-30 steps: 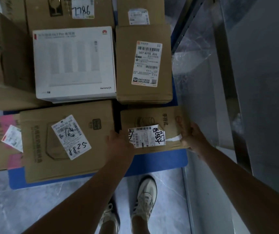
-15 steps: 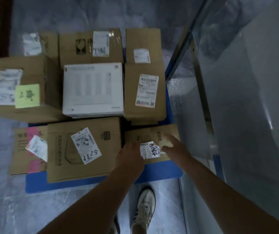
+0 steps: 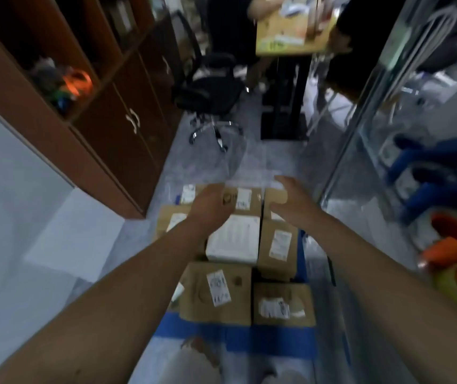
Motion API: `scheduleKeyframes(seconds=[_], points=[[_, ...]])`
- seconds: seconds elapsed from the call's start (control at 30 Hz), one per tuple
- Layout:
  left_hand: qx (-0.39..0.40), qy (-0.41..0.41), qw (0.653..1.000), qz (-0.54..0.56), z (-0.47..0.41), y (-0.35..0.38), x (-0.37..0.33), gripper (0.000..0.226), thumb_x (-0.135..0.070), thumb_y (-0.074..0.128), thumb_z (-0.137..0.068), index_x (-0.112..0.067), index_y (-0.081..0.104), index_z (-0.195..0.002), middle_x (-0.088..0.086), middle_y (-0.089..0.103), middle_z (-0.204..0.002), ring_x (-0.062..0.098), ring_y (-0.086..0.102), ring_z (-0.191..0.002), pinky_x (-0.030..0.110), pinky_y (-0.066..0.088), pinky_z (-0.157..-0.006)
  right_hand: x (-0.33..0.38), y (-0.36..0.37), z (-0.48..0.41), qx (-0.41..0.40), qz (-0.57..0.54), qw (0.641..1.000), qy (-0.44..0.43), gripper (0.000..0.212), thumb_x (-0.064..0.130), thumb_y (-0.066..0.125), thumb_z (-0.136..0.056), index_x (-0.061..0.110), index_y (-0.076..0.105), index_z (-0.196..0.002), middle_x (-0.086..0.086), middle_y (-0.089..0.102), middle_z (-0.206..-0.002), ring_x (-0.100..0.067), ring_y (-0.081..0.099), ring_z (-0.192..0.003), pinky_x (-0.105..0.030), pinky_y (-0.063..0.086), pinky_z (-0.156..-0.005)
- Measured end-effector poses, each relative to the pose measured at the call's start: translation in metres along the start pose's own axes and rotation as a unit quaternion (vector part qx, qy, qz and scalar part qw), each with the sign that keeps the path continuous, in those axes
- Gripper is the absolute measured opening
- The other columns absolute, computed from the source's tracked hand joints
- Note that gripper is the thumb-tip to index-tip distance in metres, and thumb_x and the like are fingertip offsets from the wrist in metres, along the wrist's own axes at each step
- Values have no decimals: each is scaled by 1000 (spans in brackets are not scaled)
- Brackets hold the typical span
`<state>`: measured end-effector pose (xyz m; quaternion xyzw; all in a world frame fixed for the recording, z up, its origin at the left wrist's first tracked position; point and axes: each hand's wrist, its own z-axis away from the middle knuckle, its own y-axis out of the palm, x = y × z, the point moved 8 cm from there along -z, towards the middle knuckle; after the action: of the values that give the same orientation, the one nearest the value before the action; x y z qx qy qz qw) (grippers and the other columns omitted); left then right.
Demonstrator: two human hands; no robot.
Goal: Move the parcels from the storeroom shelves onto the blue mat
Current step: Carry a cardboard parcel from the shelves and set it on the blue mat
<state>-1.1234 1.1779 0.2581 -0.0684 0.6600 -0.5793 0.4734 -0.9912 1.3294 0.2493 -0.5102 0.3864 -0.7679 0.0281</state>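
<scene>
parcels [image 3: 216,292]: cardboard (one white), packed flat | blue mat [image 3: 249,339]: beneath

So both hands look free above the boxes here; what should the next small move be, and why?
Probably pull both hands away and turn to the shelves for another parcel. The left hand and right hand hover open over the parcels, nothing in either grip, and the small brown parcel lies flat on the blue mat at its near right corner.
</scene>
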Motion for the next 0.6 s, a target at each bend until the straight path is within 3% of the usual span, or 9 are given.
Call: scheduleKeyframes(seconds=[0.13,0.2,0.27,0.37,0.53,0.6], points=[[-28,63,997,-26,10,-86,-50,45,-19,61,-87,2,56,-126,21,56,-129,36,51,-123,40,41,-101,88,-58,15,-45,46,997,-48,79,22,68,-87,17,22,-151,-8,19,-155,-25,23,-141,-25,31,-98],[-46,108,993,-22,16,-122,-80,49,-27,58,-86,1,57,-126,20,57,-129,34,52,-122,43,42,-101,128,-86,27,-54,110,991,-47,84,29,69,-87,19,17,-152,-7,18,-156,-29,18,-143,-34,31,-104],[-54,153,986,-43,18,-153,-107,60,-33,59,-89,-8,44,-141,13,45,-145,29,37,-138,43,33,-110,166,-114,40,-69,146,985,-56,88,33,70,-85,18,16,-153,-9,19,-156,-32,18,-144,-42,29,-112],[-67,222,971,-64,17,-195,-138,72,-34,61,-89,-9,30,-149,12,32,-154,25,22,-146,38,22,-117,212,-147,59,-125,177,974,-58,90,33,72,-82,15,19,-152,-13,25,-153,-33,26,-141,-39,32,-111],[-80,351,929,-85,36,-242,-177,70,-31,64,-85,-8,38,-145,14,40,-149,27,32,-140,35,25,-115,254,-158,103,-208,157,964,-49,109,29,77,-74,22,3,-153,-11,22,-154,-30,24,-142,-44,33,-111],[-69,397,910,-99,51,-246,-186,70,-31,64,-84,-9,38,-145,12,40,-149,26,34,-138,35,26,-115,258,-153,132,-245,141,959,-32,110,28,78,-72,27,3,-152,-10,24,-151,-30,27,-140,-39,35,-109]])
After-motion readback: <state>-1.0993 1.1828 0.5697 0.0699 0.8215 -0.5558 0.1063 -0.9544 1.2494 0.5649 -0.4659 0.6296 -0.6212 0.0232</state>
